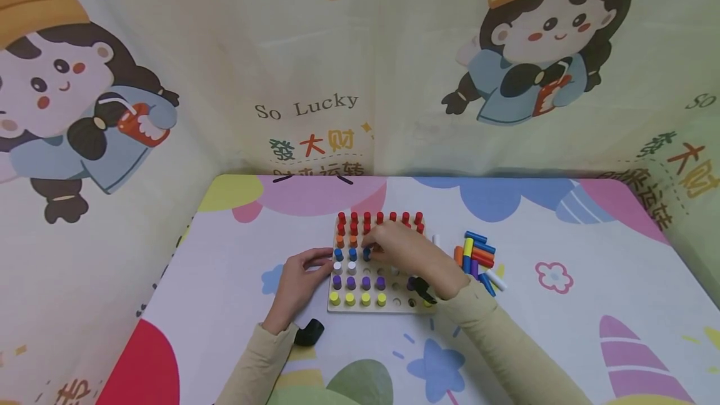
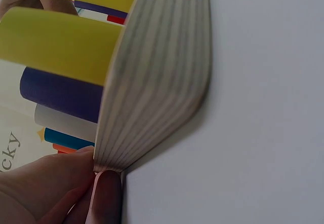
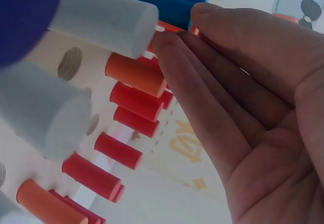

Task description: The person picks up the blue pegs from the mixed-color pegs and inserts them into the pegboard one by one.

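A wooden pegboard [image 1: 365, 310] lies on the table, with coloured pegs standing in rows. My right hand [image 1: 402, 252] is over its middle, thumb and fingertips pinching a blue peg [image 1: 367, 254] third from the left in the blue row. In the right wrist view, the thumb touches the end of the blue peg [image 3: 169, 8]; whether it sits fully down I cannot tell. My left hand [image 1: 300, 280] holds the board's left edge. The left wrist view shows its thumb and a finger [image 2: 55, 176] at the board's side [image 2: 157, 67].
Loose pegs [image 1: 475, 258] of several colours lie in a pile right of the board. Yellow pegs [image 1: 365, 299] and purple pegs [image 1: 366, 282] fill part of the near rows; red pegs [image 1: 354, 218] stand at the back. A patterned curtain [image 1: 416, 80] hangs behind the table.
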The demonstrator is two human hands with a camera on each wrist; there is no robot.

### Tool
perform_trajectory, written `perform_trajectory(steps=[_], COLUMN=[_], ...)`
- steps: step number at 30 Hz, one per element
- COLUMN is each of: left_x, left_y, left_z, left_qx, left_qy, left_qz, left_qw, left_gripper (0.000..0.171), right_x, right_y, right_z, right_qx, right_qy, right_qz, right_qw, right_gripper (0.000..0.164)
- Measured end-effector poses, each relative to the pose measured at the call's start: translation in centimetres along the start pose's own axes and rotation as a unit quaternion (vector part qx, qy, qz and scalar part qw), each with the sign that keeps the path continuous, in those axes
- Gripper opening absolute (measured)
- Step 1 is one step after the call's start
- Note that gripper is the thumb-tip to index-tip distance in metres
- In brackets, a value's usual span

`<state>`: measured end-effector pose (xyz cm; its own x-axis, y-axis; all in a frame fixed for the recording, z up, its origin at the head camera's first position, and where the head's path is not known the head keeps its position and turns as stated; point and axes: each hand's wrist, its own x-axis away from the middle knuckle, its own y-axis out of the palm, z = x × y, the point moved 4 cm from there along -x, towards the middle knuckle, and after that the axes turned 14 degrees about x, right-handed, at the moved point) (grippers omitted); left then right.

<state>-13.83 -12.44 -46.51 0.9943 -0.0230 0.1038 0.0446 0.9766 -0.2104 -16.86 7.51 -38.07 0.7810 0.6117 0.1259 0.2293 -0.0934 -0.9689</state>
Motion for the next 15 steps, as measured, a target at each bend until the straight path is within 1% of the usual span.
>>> perform_trajectory(steps=[3, 8, 10, 15], left_x=[0.0, 0.0, 0.1, 0.1], left_y=[0.1, 0.0, 0.0, 0.0], left_z=[0.0, 0.1, 0.1, 0.1], left_qx=[0.002, 0.006, 0.006, 0.004], left_qy=[0.000, 0.001, 0.001, 0.001], left_qz=[-0.001, -0.002, -0.002, -0.002], left_qw=[1.0000, 1.0000, 1.0000, 1.0000], left_gripper=[0.030, 0.030, 0.030, 0.030], right_x=[0.4, 1.1, 1.3, 1.9], right_y=[-0.2, -0.7, -1.0, -1.4], right_z=[0.2, 0.4, 0.5, 0.8], right_qx=[-0.003, -0.020, -0.020, 0.001], right_qy=[0.006, 0.022, 0.024, 0.011], right_qz=[0.009, 0.010, 0.013, 0.033], right_qw=[1.000, 1.000, 0.999, 0.999], right_gripper=[0.028, 0.029, 0.025, 0.014])
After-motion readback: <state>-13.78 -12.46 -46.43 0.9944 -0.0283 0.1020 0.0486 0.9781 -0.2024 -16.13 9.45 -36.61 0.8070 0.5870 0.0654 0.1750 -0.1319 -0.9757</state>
